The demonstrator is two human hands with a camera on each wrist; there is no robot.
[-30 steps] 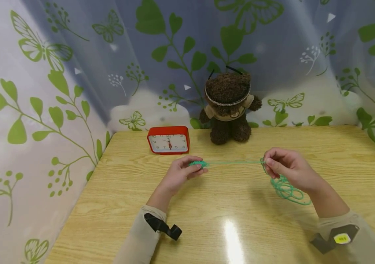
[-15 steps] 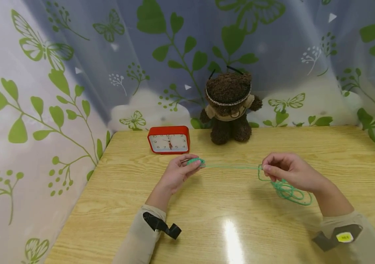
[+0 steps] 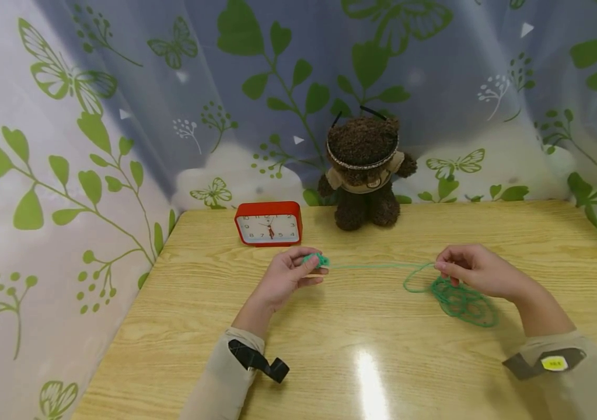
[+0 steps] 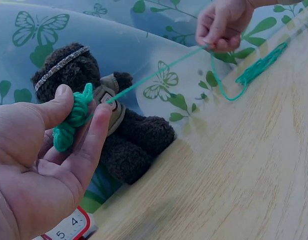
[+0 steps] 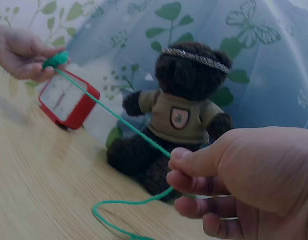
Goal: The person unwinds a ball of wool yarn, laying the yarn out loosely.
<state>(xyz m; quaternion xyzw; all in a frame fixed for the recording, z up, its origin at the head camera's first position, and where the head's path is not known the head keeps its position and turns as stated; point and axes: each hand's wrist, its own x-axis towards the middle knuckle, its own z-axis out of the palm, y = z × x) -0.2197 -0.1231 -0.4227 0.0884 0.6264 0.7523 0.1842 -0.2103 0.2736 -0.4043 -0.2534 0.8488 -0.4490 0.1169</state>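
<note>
Pinching thin green yarn (image 5: 124, 122), the right hand (image 3: 474, 272) faces the left hand (image 3: 283, 277) gripping a plump, seemingly coiled bundle (image 4: 79, 111).

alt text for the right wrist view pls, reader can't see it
The right hand pinches a green strand running straight to a small green bundle in the left hand. Beyond them, a red clock and dark teddy bear are on a wooden table.

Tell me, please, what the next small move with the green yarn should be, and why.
I would probably wind the strand one more turn onto the green bundle: the left grip holds that bundle, the right grip pinches the strand, which runs nearly straight between them, and a loose pile of yarn lies on the table, not yet wound.
</note>
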